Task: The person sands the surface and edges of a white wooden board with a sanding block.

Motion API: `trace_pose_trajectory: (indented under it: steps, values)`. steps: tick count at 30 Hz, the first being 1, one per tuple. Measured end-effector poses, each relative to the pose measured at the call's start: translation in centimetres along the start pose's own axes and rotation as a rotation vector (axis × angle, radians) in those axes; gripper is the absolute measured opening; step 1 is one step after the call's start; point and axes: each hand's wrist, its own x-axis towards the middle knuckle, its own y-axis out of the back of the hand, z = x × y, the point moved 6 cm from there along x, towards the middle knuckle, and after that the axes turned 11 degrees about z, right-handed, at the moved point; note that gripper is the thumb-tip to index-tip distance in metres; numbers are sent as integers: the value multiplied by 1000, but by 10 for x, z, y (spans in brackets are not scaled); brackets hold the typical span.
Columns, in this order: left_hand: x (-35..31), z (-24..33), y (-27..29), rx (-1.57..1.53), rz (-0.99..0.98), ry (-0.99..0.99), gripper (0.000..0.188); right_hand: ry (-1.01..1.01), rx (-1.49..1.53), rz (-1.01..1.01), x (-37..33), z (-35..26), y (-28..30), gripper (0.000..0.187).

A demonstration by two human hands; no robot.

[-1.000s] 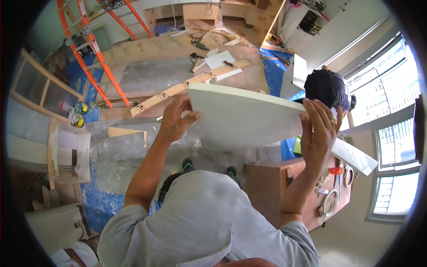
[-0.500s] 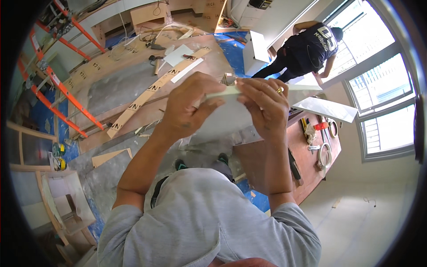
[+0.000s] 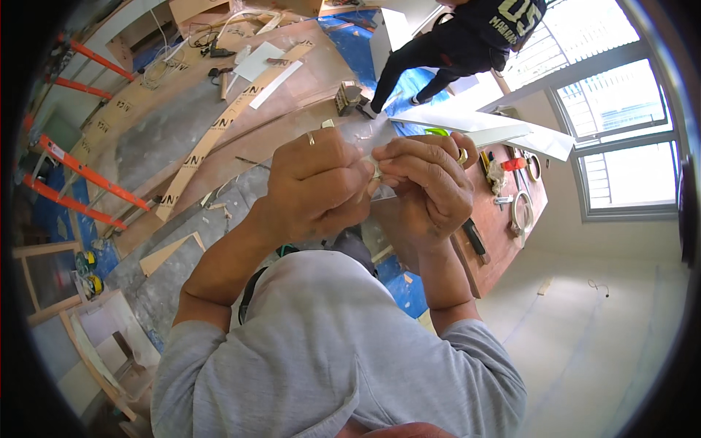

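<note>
Both my hands are raised close together in front of my chest, fingertips almost meeting. My left hand (image 3: 318, 182) is closed, its thumb and fingers pinched at a pale edge. Facing it, my right hand (image 3: 431, 186) pinches the same edge, fingers bent over it. What they hold looks like a narrow pale panel (image 3: 500, 136), seen nearly edge-on; its end sticks out past my right hand, and my fingers hide most of the middle. Beyond my right hand lies a long white panel (image 3: 551, 144), above a brown worktable (image 3: 478, 274).
The worktable carries a tape roll (image 3: 522, 213), a red-orange item (image 3: 514, 163) and a dark-handled tool (image 3: 476, 241). An orange ladder (image 3: 95, 179) stands left. A long printed board strip (image 3: 212, 146) lies on large sheets. A co-worker in dark clothes (image 3: 467, 40) stands ahead near the window.
My hands have come closer together, and the panel has tipped from showing its broad face to nearly edge-on. The view has shifted; the co-worker now stands more upright.
</note>
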Motion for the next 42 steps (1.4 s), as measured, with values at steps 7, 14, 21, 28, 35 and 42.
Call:
trace_pose_trajectory:
  steps: [7, 14, 21, 28, 35, 42]
  values:
    - [-2, -6, -2, -17, 148, 169, 27, 58, 106, 102, -6, 17, 13, 18]
    - [7, 9, -10, 68, -100, 124, 28, 65, 124, 185, -15, 20, 26, 19]
    - [17, 30, -16, 139, -134, 66, 22, 145, -12, 102, -14, 12, 24, 20]
    - [15, 26, 15, 164, -88, 97, 18, 154, -142, 43, 1, 37, 41, 14]
    - [26, 23, 17, 173, -124, 92, 19, -38, -100, 162, 0, 84, 62, 11]
    - [56, 45, -38, 560, -499, -79, 13, -93, -21, 192, -2, 91, 63, 11]
